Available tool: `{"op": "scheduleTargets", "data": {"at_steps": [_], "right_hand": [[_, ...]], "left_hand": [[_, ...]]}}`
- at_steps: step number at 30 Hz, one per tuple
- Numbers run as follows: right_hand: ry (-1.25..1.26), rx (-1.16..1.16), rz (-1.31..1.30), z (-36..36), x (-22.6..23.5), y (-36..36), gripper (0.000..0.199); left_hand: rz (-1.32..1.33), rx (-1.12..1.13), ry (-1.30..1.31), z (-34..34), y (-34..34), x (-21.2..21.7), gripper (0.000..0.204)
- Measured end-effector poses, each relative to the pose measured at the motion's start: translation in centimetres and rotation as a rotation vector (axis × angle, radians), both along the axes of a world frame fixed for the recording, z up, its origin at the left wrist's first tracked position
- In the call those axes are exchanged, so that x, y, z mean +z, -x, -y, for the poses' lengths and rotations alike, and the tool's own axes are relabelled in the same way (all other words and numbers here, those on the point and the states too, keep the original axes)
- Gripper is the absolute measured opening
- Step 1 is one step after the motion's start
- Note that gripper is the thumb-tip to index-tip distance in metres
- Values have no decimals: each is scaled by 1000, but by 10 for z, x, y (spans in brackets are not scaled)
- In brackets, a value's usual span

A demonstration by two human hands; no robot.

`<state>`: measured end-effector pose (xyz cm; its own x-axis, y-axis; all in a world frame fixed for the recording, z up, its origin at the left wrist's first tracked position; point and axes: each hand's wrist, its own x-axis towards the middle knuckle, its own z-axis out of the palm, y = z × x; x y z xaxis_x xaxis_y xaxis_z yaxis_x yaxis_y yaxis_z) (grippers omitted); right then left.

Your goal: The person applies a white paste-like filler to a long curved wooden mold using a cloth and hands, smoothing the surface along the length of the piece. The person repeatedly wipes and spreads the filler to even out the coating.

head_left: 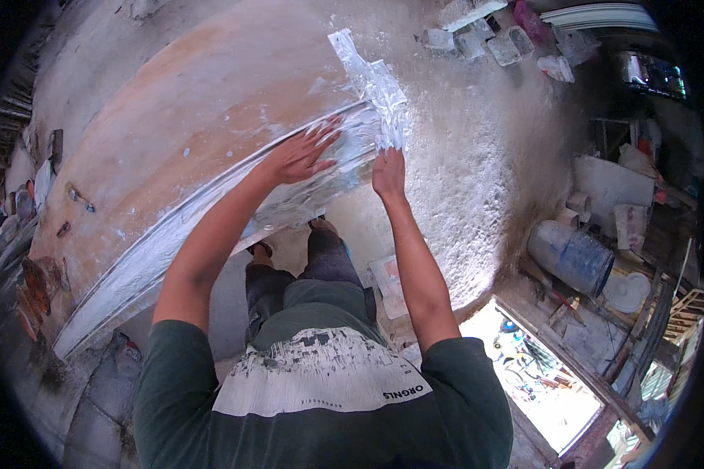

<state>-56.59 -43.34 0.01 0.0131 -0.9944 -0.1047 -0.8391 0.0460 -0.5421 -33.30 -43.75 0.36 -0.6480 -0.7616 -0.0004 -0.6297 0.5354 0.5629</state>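
Observation:
My left hand [299, 156] lies with fingers spread on a whitish, shiny surface along the near edge of a large brown-stained table [211, 94]. A long pale strip [164, 230] curves along that edge toward the lower left. My right hand [389, 170] is at the table's right end, its fingers closed on the lower end of a crumpled, silvery sheet [383, 90]. Wrinkled and glossy, the sheet runs away from me past the table's right corner. Whether it is plastic film or foil, I cannot tell.
A blue drum [575, 258] lies on its side at the right, with a white round lid [627, 291] beside it. Pale blocks and containers [504, 47] stand at the far right. A bright doorway [536, 375] opens at the lower right. A small metal tool [78, 197] rests on the table's left.

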Motion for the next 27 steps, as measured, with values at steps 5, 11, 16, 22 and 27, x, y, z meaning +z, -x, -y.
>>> {"op": "scheduleTargets", "data": {"at_steps": [5,11,16,22,27], "right_hand": [[-26,-367,206,10,-3,18,38],[-412,-454,454,51,-78,46,50],[-452,-378,420,85,-44,15,49],[-292,-199,414,106,-21,-4,51],[-70,-220,522,107,-39,37,33]], "left_hand": [[77,0,23,46,73,-3,60],[-13,-24,45,56,103,4,58],[118,153,-92,17,74,25,60],[242,295,-62,-24,51,17,65],[175,282,-35,2,94,0,69]]}}
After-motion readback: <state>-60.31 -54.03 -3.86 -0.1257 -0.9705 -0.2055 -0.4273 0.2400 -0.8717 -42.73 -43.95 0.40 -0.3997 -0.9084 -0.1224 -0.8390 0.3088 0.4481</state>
